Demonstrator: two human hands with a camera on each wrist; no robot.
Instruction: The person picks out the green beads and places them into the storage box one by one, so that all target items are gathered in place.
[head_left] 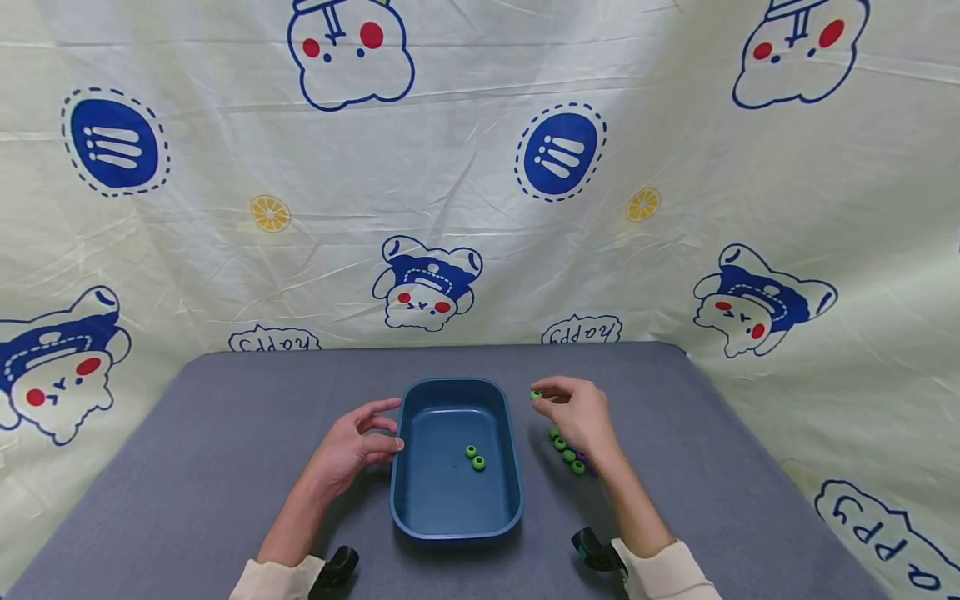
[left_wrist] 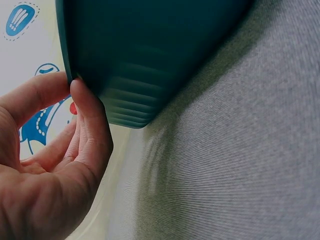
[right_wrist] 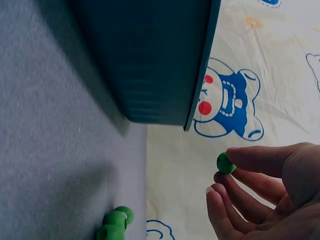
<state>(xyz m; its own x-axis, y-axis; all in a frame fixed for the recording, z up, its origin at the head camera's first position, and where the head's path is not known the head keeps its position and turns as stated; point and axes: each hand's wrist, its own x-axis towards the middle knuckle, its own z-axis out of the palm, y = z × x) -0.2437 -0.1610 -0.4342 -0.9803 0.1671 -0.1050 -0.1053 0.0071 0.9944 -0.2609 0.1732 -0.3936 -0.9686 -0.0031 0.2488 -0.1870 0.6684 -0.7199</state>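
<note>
A blue rectangular tray (head_left: 457, 512) stands mid-table with two green beads (head_left: 478, 463) on its floor. On its left side, my left hand (head_left: 358, 450) holds the rim, thumb at the edge and a fingertip against the outer wall (left_wrist: 125, 95). My right hand (head_left: 581, 415) is raised to the right of the tray. Between thumb and fingertips it pinches a small round green bead (right_wrist: 226, 163), apart from the tray. Below that hand lies a cluster of green beads (head_left: 568, 456) with a purple bead (head_left: 581, 457), partly hidden by the wrist.
A grey cloth (head_left: 262, 400) covers the table. Behind it hangs a pale printed curtain (head_left: 480, 208). Dark wrist-worn devices (head_left: 592, 550) sit by both cuffs.
</note>
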